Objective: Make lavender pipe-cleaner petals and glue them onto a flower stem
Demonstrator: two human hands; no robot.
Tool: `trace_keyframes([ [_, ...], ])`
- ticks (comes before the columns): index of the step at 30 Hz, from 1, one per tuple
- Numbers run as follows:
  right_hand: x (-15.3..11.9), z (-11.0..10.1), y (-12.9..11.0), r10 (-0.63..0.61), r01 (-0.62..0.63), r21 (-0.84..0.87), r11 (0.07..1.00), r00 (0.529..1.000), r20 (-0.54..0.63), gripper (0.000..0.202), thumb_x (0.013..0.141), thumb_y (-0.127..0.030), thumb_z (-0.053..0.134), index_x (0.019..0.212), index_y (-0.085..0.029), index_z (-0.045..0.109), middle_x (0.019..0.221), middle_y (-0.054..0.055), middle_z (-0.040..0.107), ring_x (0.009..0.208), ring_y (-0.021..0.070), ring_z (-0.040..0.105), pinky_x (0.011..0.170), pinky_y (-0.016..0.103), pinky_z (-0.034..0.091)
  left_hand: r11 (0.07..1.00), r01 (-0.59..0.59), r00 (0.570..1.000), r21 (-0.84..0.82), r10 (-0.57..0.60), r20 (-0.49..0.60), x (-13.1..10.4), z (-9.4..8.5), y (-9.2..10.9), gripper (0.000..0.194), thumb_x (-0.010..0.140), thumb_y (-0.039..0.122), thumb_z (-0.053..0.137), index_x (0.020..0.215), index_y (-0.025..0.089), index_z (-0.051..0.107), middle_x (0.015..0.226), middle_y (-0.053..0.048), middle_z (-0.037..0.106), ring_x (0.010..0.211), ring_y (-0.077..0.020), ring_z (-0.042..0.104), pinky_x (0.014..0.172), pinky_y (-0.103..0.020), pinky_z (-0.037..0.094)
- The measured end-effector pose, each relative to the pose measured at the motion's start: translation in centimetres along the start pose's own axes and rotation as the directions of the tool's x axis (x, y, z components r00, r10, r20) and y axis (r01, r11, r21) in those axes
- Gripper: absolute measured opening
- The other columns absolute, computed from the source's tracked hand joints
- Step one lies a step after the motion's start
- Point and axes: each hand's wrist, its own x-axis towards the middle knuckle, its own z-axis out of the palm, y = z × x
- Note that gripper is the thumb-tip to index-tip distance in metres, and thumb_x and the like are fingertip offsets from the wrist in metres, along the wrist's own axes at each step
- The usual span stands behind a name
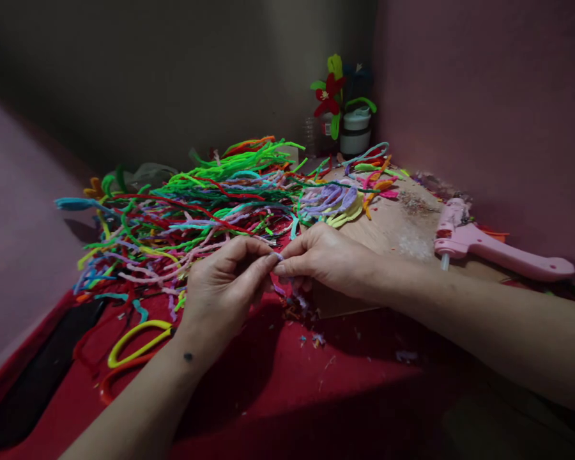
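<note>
Above the red cloth (268, 377), my left hand (220, 294) and my right hand (321, 259) meet, fingertip to fingertip. Both pinch a short bit of purple pipe cleaner (279, 257), mostly hidden by the fingers. Just beyond them sits a bundle of looped lilac pipe cleaners (329, 199), with pale yellow loops (347, 214) beside it. A big heap of loose pipe cleaners (206, 191) in many colours spreads behind my left hand. Purple fuzz scraps (306, 306) lie below my fingers.
Scissors with yellow and orange handles (138, 344) lie by my left forearm, near a long black object (43, 370). A pink glue gun (503, 246) rests right on a cardboard sheet (383, 217). A red pipe-cleaner flower (329, 96) and white container (355, 133) stand behind.
</note>
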Motion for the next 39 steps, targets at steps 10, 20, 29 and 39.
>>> trace_keyframes([
  [10,-0.1,0.0,0.0,0.004,-0.004,-0.030,1.000,1.000,0.006,0.019,0.070,-0.014,0.056,0.051,-0.012,0.057,0.043,-0.005,0.042,0.042,0.0046,0.034,0.041,0.021,0.025,0.995,0.070,0.982,-0.073,-0.056,0.179,0.5,-0.7,0.4,0.006,0.076,0.023,0.063,0.078,0.018,0.061,0.055,0.003,0.058,0.044,-0.0091,0.053,0.044,-0.021,0.043],
  [20,0.1,0.3,0.2,0.051,-0.053,0.153,0.987,0.999,0.013,0.012,0.068,-0.009,0.057,0.056,-0.011,0.059,0.043,-0.003,0.049,0.039,0.0066,0.042,0.040,0.020,0.033,0.959,-0.071,0.997,0.274,0.059,0.053,0.0,-0.3,0.0,0.009,0.078,0.025,0.060,0.072,0.019,0.059,0.059,0.003,0.055,0.047,-0.0074,0.045,0.044,-0.020,0.035],
  [29,0.2,0.2,0.2,0.064,-0.063,0.160,0.985,0.998,-0.002,0.016,0.066,-0.013,0.063,0.051,-0.013,0.058,0.041,-0.003,0.049,0.037,0.0063,0.042,0.038,0.020,0.032,0.988,0.150,0.980,0.034,-0.153,0.124,1.0,-1.0,0.0,0.013,0.071,0.028,0.066,0.066,0.018,0.060,0.050,0.004,0.050,0.042,-0.0074,0.039,0.041,-0.020,0.030],
  [39,0.0,0.5,0.4,0.040,-0.022,0.167,0.986,0.994,-0.102,0.012,0.068,-0.013,0.058,0.056,-0.013,0.058,0.041,-0.004,0.046,0.037,0.0055,0.038,0.038,0.020,0.027,0.983,0.184,0.969,-0.019,-0.178,0.171,0.9,-0.7,-0.1,0.013,0.075,0.032,0.062,0.076,0.019,0.059,0.053,0.004,0.051,0.043,-0.0077,0.041,0.042,-0.019,0.030],
])
